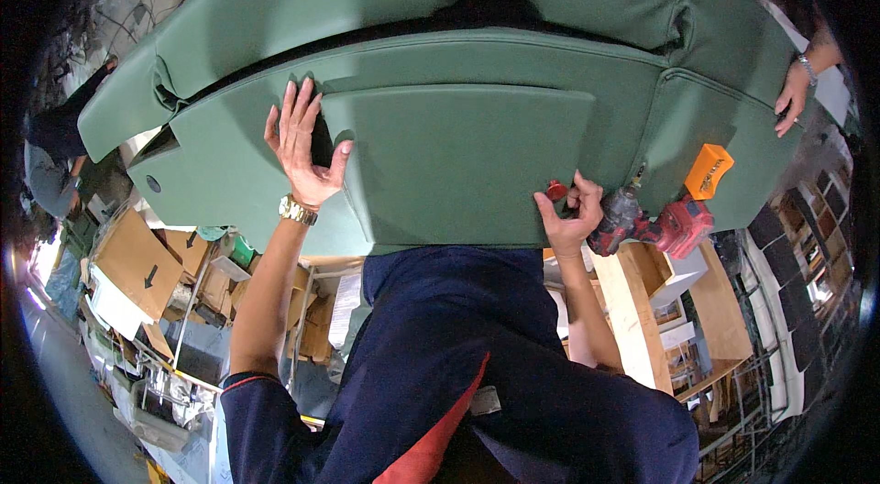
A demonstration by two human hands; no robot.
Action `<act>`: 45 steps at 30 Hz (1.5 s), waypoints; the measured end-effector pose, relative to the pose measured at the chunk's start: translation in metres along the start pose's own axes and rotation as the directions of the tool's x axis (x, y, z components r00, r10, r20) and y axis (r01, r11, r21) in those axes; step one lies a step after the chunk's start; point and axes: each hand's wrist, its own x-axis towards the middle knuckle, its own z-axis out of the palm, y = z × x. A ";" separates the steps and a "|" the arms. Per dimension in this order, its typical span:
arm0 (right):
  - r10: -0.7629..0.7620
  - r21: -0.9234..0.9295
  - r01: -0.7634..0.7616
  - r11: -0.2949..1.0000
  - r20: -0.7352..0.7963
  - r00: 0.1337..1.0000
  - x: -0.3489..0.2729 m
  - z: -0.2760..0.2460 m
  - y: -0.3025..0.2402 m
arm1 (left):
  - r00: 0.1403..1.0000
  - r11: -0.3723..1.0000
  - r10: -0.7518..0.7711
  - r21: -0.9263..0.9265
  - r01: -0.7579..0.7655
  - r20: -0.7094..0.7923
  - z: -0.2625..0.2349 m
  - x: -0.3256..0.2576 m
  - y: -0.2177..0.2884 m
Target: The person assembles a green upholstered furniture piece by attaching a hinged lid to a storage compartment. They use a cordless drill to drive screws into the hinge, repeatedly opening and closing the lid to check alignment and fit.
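A large green upholstered piece, apparently a sofa back or seat (412,58), lies before me. On it is a raised flat green panel (467,154). My left hand (304,140) lies flat with spread fingers at the panel's left edge, a watch on its wrist. Near the panel's lower right corner, my right hand (576,214) is curled, thumb and fingers around a small red object (555,191) with a dark part; its kind is unclear. Just right of that hand, a red and black cordless drill (646,220) lies on the green cover beside an orange block-shaped item (709,170).
Another person's hand (796,97) with a bracelet touches the upholstery at the far right. A second person (57,149) is at the far left. Cardboard boxes (142,264) stand lower left, a wooden frame (632,310) lower right. Black folds gape along the upper seam.
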 end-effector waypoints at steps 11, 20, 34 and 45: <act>0.077 -0.081 -0.076 0.994 0.005 0.997 0.005 0.004 -0.007 | 0.999 0.998 -0.040 -0.044 0.039 -0.026 0.002 -0.001 -0.001; 0.007 -0.140 -0.008 0.990 -0.008 1.000 0.007 0.007 -0.007 | 1.000 1.000 0.018 -0.010 -0.018 -0.015 0.002 -0.003 -0.003; -0.087 -0.187 0.077 0.979 -0.044 0.995 0.010 0.015 -0.010 | 0.996 0.999 0.034 -0.035 -0.037 -0.080 0.004 -0.003 -0.004; -0.092 -0.175 0.077 0.982 -0.081 0.992 0.013 0.018 -0.009 | 0.983 0.994 0.073 -0.073 -0.087 -0.166 0.005 -0.007 -0.006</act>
